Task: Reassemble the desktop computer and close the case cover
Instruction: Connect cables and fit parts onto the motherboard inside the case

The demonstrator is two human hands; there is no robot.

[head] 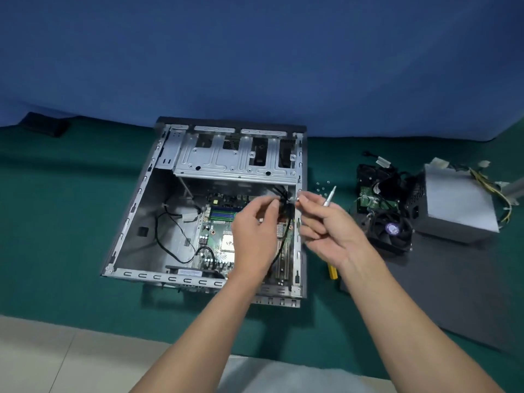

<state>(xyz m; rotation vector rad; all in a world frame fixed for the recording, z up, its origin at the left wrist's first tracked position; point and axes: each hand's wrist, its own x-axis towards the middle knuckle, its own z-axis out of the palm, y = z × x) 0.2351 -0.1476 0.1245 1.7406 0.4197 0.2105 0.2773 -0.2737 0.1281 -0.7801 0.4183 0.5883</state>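
Observation:
The open grey computer case (147,199) lies on its side on the green mat, with the green motherboard (218,236) inside. Over the case's right edge my left hand (252,234) pinches a black connector with black cables (285,207). My right hand (331,228) pinches a small silver screw (298,198) at its fingertips and holds a silver screwdriver (329,195) in the same hand, tip pointing up and away. The two hands almost touch above the case's right wall.
To the right lie several loose screws (321,187), a black CPU cooler fan (392,229), a hard drive with cables (374,182), the grey power supply (456,205) and a dark side panel (453,293). A yellow-handled tool (332,272) lies near my right wrist.

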